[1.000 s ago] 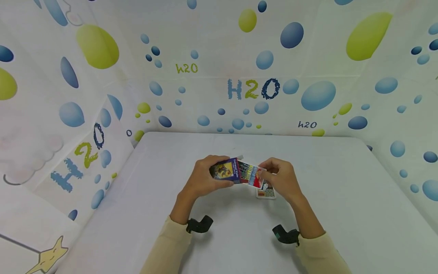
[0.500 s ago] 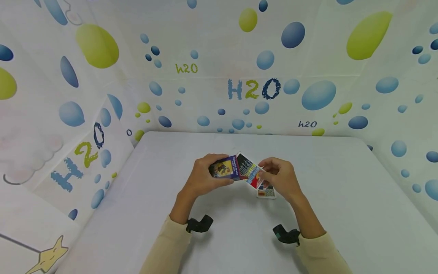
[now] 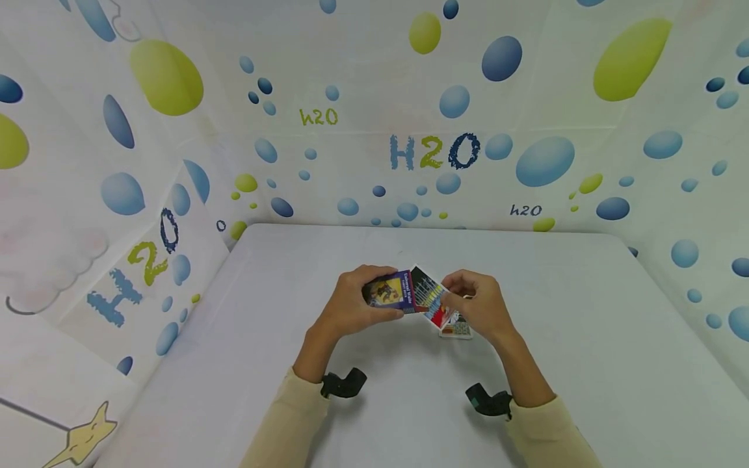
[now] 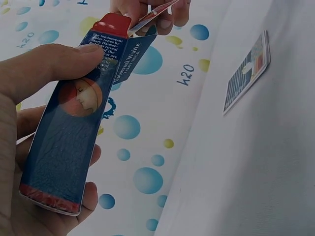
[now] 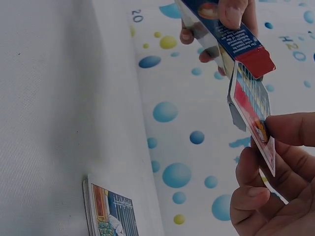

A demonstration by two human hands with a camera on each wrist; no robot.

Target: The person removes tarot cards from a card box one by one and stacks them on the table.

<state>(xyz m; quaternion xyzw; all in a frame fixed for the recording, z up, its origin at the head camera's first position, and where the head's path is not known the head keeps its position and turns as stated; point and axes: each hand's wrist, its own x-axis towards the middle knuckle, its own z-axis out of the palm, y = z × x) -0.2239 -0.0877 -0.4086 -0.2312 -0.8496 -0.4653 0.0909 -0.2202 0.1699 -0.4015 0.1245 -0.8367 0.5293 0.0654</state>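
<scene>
My left hand point(image 3: 346, 304) grips a dark blue tarot card box point(image 3: 389, 291) on its side above the table, thumb along one narrow face. The box's red end flap point(image 4: 113, 23) stands open, facing my right hand. Between thumb and fingers, my right hand point(image 3: 484, 304) pinches a tarot card point(image 3: 429, 296) with a black, blue and red picture. In the right wrist view the card point(image 5: 252, 105) is tilted, its far end right at the box's mouth. Below my right hand a small stack of cards point(image 3: 456, 331) lies face up, partly hidden by that hand in the head view.
A white table point(image 3: 281, 403) spreads beneath both hands. Behind it hangs a white backdrop point(image 3: 363, 71) with blue and green bubbles and H2O lettering, continuing down the left side. A black wrist camera point(image 3: 344, 383) sits on the left wrist, another black camera point(image 3: 488, 400) on the right.
The card has turned steeper against the box's open end, its upper corner rising past the box. Both hands keep their holds; the left has shifted slightly right. The stack stays put.
</scene>
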